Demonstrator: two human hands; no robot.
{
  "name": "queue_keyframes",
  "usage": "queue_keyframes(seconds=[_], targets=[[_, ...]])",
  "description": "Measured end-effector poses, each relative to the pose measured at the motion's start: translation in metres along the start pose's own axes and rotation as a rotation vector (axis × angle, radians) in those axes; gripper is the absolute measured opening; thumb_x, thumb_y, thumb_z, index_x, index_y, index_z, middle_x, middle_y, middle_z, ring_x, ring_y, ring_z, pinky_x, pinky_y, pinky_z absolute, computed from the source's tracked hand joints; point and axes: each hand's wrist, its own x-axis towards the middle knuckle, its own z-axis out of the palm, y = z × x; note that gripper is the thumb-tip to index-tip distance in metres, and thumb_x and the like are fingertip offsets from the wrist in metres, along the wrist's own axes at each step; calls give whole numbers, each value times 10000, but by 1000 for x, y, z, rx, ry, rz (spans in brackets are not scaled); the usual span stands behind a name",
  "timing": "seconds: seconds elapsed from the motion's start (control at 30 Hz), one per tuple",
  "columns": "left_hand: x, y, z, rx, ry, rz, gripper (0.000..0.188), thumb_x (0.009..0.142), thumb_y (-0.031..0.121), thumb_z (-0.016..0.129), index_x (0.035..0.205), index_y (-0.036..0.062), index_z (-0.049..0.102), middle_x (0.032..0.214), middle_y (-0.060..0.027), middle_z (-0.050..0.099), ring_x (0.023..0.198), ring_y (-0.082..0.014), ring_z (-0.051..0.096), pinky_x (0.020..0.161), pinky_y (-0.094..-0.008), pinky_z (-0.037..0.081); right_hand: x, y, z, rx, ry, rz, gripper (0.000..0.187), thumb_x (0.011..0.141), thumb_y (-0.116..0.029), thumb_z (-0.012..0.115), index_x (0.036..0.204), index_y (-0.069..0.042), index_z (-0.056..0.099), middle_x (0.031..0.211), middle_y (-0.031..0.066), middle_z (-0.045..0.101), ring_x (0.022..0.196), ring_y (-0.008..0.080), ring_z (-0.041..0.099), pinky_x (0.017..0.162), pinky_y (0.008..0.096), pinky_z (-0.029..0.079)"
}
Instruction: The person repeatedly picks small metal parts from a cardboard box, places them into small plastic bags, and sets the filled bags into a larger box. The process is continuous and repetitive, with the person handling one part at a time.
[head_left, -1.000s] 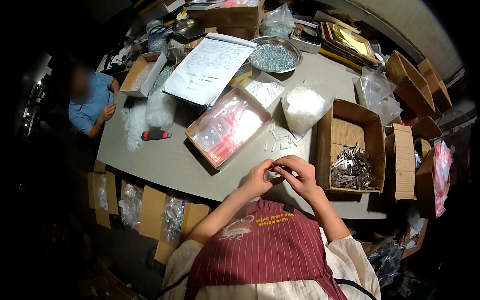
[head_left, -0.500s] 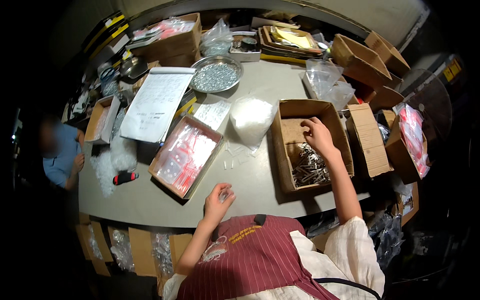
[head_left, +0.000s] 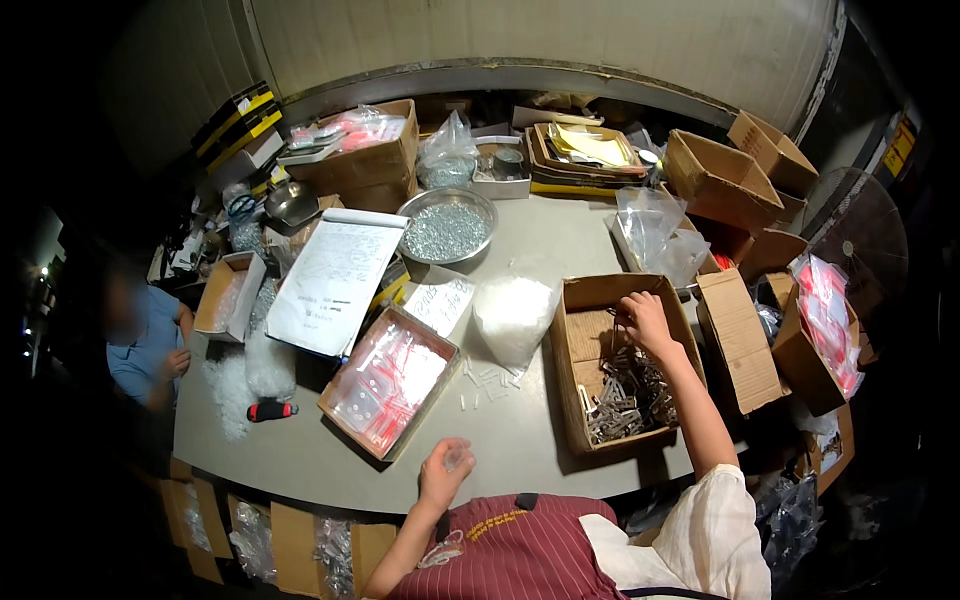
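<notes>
The right hand (head_left: pixel 645 322) reaches into the cardboard box (head_left: pixel 585 326), with its fingertips drawn together at the far end of the heap of dark metal pieces (head_left: pixel 622 405); whether they have closed on a piece, I cannot tell. The heap lies just below and nearer the person than this grip. The pieces look tangled, so pinching one by its end and lifting it straight up should drag fewer neighbours along.

The box's walls stand around the grip, the right one close beside the forearm; the wrist is best raised over the rim before swinging sideways. Just right of the box stands a cardboard flap (head_left: pixel 742 340), leaving little room there. To the grip's left, past the wall, are the white bag (head_left: pixel 513 318) and loose clear strips (head_left: pixel 487 382).

Farther left and nearer the person, the left hand (head_left: pixel 440 478) grasps a small clear plastic piece (head_left: pixel 457 459) near the table's front edge. The grey tabletop (head_left: pixel 520 450) between it and the box seems the easiest path, passing on the near side of the strips.
</notes>
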Motion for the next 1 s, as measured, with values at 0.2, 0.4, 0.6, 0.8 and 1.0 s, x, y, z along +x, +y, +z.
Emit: queue_keyframes(seconds=[0.2,0.4,0.6,0.8,1.0], targets=[[6,1,3,-33,44,2,270,865,98,737,1111,34,646,934,-8,666,901,-90,617,824,-260,501,25,-15,29,313,46,43,234,751,-146,758,951,-57,673,972,109,619,980,297,585,864,392,471],[-1,9,3,-181,65,-37,281,878,80,727,1138,36,630,969,-12,653,925,-103,620,845,-264,500,23,-12,31,1008,52,389,140,783,-108,765,858,-18,688,839,42,640,795,138,619,727,279,497],[-2,7,8,-165,86,-24,297,875,62,726,1151,39,619,986,-17,649,947,-108,616,867,-264,493,4,4,22,1000,-153,483,157,805,-106,747,932,-14,759,825,61,740,841,110,694,746,257,531],[-5,4,6,-225,97,-28,310,879,46,719,1165,34,601,1015,-32,645,980,-129,621,879,-272,492,-3,25,46,538,-147,90,223,758,-64,678,959,-75,774,876,114,753,869,265,726,804,368,562],[-8,16,12,-254,105,-46,305,890,31,707,1166,23,580,987,-35,632,968,-130,613,897,-276,477,-3,15,43,540,-180,278,274,720,-40,614,946,-68,766,928,144,745,895,309,718,828,377,560]])
